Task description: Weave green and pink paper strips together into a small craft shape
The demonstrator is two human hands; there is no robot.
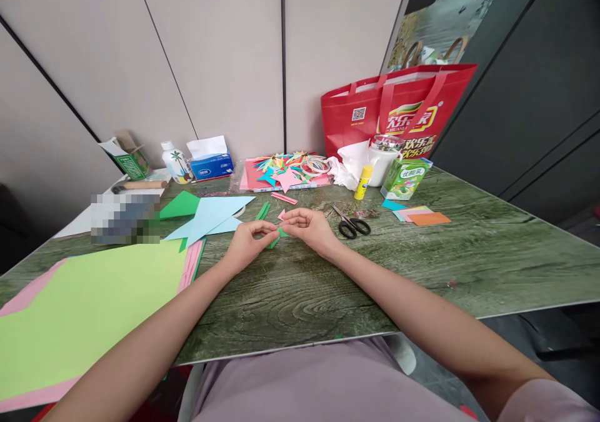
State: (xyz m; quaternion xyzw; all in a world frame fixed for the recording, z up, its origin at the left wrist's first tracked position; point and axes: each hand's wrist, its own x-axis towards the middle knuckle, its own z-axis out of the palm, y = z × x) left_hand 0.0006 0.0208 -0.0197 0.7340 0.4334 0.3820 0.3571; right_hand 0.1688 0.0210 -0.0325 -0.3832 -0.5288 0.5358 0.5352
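Note:
Between my two hands is a small folded piece of green paper (282, 232), pinched at both ends above the table. My left hand (248, 242) closes its thumb and fingers on the paper's left side. My right hand (312, 229) pinches the right side, its fingertips covering part of it. Just beyond them lie folded green paper strips (263, 211), a small pink paper piece (282, 214) and a folded pink strip (284, 198). Black-handled scissors (349, 223) rest to the right of my right hand.
Large yellow-green sheets (107, 309) and blue paper stars (210, 217) lie left. Behind stand a tissue box (212, 166), a bottle (175, 162), a glue stick (363, 182), a green drink carton (405, 180) and a red bag (351, 125). Coloured paper rectangles (429, 219) lie right.

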